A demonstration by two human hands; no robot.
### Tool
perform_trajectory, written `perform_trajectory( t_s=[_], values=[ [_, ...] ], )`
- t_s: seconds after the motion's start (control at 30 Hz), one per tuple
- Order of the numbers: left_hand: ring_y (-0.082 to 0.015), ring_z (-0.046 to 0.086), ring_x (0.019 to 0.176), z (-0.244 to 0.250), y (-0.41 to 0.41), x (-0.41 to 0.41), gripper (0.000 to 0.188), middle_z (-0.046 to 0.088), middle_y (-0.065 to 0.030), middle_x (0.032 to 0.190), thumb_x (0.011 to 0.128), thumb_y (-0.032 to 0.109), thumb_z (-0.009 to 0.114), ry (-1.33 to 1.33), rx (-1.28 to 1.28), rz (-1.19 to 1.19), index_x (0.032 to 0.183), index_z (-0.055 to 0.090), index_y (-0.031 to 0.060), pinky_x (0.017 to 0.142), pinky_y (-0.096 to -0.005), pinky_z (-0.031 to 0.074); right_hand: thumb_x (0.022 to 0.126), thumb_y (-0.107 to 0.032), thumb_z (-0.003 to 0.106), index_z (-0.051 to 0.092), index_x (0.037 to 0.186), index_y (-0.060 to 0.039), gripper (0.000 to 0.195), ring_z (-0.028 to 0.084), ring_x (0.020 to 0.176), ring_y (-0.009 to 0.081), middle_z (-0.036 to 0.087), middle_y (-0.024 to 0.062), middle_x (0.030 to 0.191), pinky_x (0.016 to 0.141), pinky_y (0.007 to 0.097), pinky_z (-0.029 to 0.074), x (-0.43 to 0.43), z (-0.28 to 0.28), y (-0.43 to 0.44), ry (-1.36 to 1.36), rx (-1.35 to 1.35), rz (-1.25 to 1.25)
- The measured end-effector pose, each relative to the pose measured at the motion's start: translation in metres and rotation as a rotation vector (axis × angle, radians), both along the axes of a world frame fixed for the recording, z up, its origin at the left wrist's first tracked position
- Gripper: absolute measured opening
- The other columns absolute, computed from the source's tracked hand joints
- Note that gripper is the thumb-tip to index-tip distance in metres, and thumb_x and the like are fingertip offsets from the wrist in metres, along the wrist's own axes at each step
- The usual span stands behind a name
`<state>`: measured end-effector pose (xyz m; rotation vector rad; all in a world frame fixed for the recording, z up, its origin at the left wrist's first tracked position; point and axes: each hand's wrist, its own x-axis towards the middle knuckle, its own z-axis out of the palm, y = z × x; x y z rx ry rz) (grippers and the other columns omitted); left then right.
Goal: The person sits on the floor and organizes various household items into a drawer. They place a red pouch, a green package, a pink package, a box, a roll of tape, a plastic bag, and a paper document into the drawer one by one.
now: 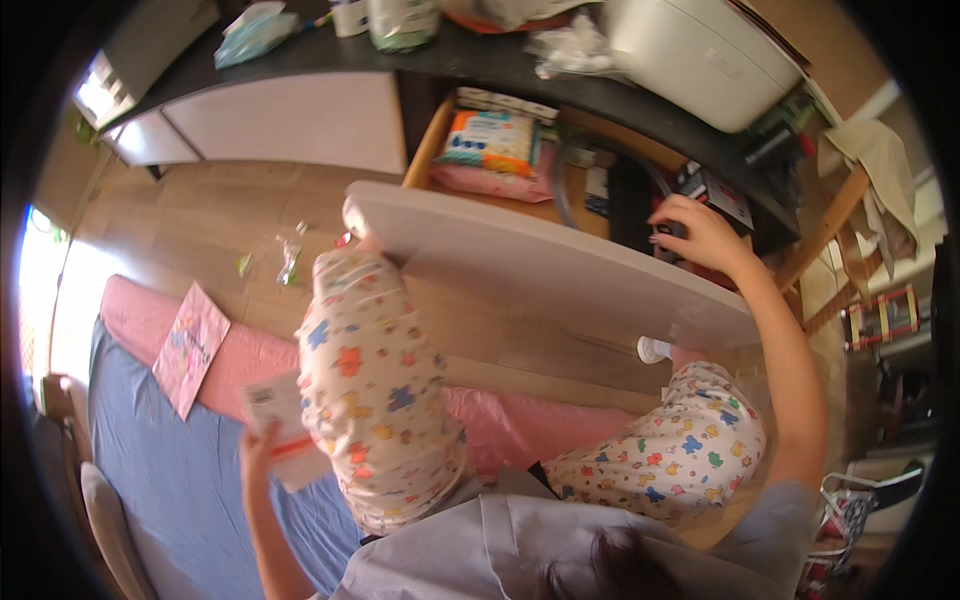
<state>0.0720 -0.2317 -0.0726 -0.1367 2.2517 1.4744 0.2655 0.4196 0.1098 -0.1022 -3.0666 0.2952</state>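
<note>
My left hand (262, 442) is closed on a flat white packet (281, 420) with a red stripe, low over the blue sheet of the bed. An open drawer (555, 247) with a pale front stands before my knees. My right hand (686, 232) is over the drawer's right part, fingers bent around a small dark object whose kind I cannot tell. Inside the drawer lie an orange, white and blue packet (491, 142), a pink packet (487, 182), a curved grey hose or band (559, 184) and a dark printed box (716, 195).
A dark countertop (495, 64) above the drawer bears a white bin (701, 60), a jar (403, 22) and crumpled plastic (574, 49). A pink printed bag (191, 350) lies on the bed (172, 465). Wrappers (289, 259) litter the floor. A wooden chair (825, 225) stands at right.
</note>
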Motion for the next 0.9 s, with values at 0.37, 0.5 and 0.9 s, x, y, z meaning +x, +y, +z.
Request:
perform_trajectory(
  t_s=[0.37, 0.5, 0.9],
  values=[
    [-0.02, 0.06, 0.102, 0.263, 0.092, -0.143, 0.052, 0.057, -0.0132, 0.118, 0.094, 0.037, 0.047, 0.363, 0.519, -0.112, 0.131, 0.043, 0.0001, 0.087, -0.0312, 0.051, 0.079, -0.022, 0.061, 0.06, 0.093, -0.0045, 0.023, 0.062, 0.078, 0.0191, 0.065, 0.0078, 0.085, 0.067, 0.0333, 0.047, -0.058, -0.011, -0.036, -0.374, -0.322, -0.019],
    [-0.0226, 0.065, 0.085, 0.281, 0.27, -0.074, 0.041, 0.062, -0.0181, 0.104, 0.091, 0.028, 0.051, -0.133, 0.613, -0.39, 0.118, 0.052, -0.0032, 0.078, -0.0337, 0.055, 0.092, -0.019, 0.049, 0.054, 0.098, -0.0013, 0.02, 0.051, 0.067, 0.0067, 0.06, 0.0012, 0.08, 0.059, 0.0228, 0.042, -0.026, -0.001, 0.002, 0.133, -0.829, -0.236],
    [-0.0196, 0.061, 0.097, 0.163, 0.542, -0.017, 0.028, 0.06, -0.0111, 0.112, 0.093, 0.018, 0.052, -0.619, 0.297, -0.928, 0.115, 0.051, 0.001, 0.089, -0.0338, 0.05, 0.085, -0.012, 0.058, 0.059, 0.098, -0.0059, 0.014, 0.056, 0.079, 0.0259, 0.059, 0.0075, 0.082, 0.069, 0.037, 0.046, -0.027, 0.03, -0.007, 0.884, 0.017, -0.049]
  ],
)
